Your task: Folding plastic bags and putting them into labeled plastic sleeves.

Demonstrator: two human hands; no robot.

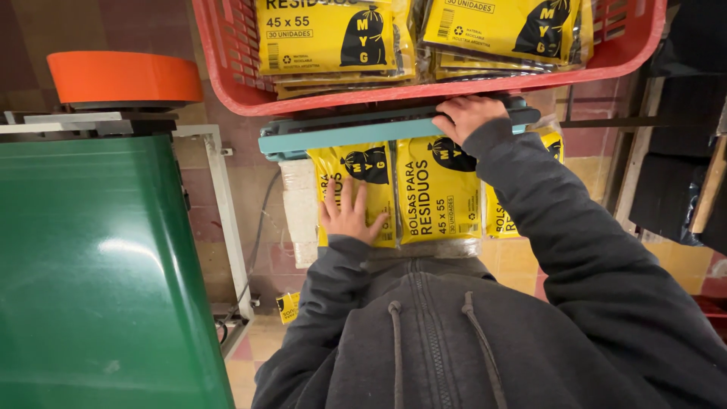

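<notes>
Under the red crate [227, 68], the left hand [350, 214] lay spread flat on yellow packets [435, 189]; the right hand [467, 116] gripped the teal sealer bar [341, 135], above tiled floor [522, 261].

This is a small packing workshop. A teal heat-sealer bar [394, 125] sits over yellow packs of bin bags [438, 189], a red plastic crate [424, 76] holds finished packs, and a green machine cover [98, 265] stands on the worn tiled floor [522, 261].
</notes>
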